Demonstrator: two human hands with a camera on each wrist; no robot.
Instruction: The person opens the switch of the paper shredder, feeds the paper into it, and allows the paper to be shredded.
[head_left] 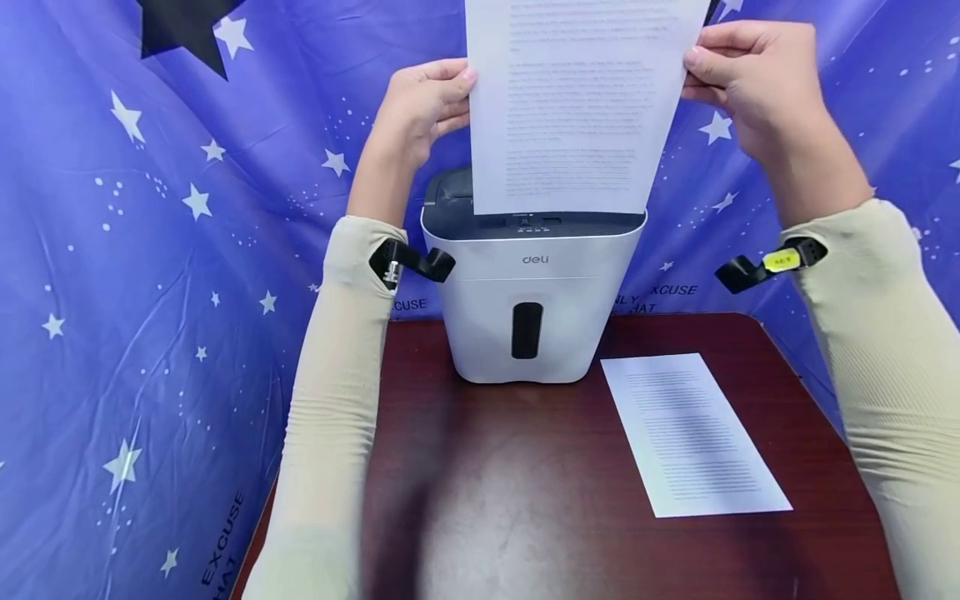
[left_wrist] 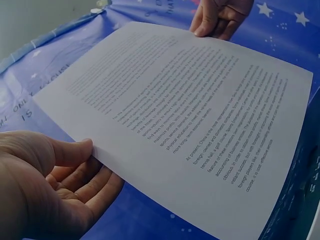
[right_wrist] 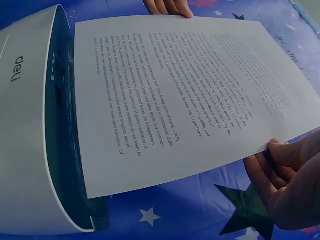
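A printed sheet of paper point(head_left: 573, 108) is held upright by its two side edges, its lower edge right at the dark top of a white paper shredder point(head_left: 534, 308) marked "deli". My left hand point(head_left: 429, 104) pinches the left edge between thumb and fingers. On the opposite edge, my right hand point(head_left: 761, 79) pinches the paper in the same way. The right wrist view shows the sheet point(right_wrist: 185, 100) lined up along the shredder's dark top point(right_wrist: 65, 120). Its slot is hidden behind the paper in the head view.
A second printed sheet point(head_left: 697, 437) lies on the dark red table point(head_left: 517, 492), right of the shredder's base. Blue curtains point(head_left: 187, 292) with white stars hang behind and at both sides. Black straps point(head_left: 420, 260) are fixed at the sleeve cuffs.
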